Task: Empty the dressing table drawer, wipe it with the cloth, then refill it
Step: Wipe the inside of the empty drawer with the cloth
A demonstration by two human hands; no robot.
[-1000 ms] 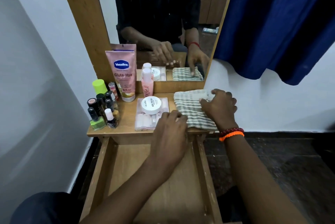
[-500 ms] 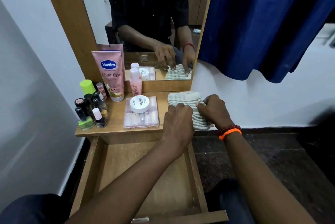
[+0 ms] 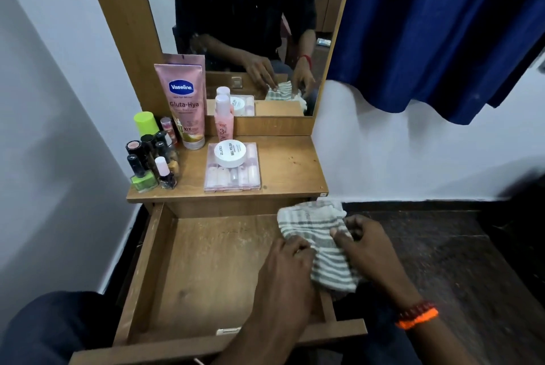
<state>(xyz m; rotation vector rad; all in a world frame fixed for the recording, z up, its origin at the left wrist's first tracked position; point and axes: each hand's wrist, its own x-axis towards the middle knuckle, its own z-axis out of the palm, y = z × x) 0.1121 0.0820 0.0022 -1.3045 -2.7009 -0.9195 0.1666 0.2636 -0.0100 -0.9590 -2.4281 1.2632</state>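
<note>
The wooden drawer (image 3: 147, 264) is pulled out below the dressing table top (image 3: 289, 170), and nothing lies inside it. A grey-and-white striped cloth (image 3: 312, 226) hangs over the drawer's right side. My left hand (image 3: 286, 273) grips the cloth's left edge, and my right hand (image 3: 368, 249) grips its right part. On the table top stand a pink Vaseline tube (image 3: 184, 99), a pink pump bottle (image 3: 224, 119), a clear nail case (image 3: 233, 177) with a white round jar (image 3: 230, 153) on it, and several nail polish bottles (image 3: 150, 158).
A mirror (image 3: 250, 25) rises behind the table top. A blue curtain (image 3: 442, 25) hangs at the right over a white wall. The dark floor (image 3: 457, 246) lies right of the drawer. My dark trouser knee (image 3: 50, 329) is at the lower left.
Both hands lifted the striped cloth off the table top and brought it down toward me, over the open drawer's right side. The camera tilted downward.
</note>
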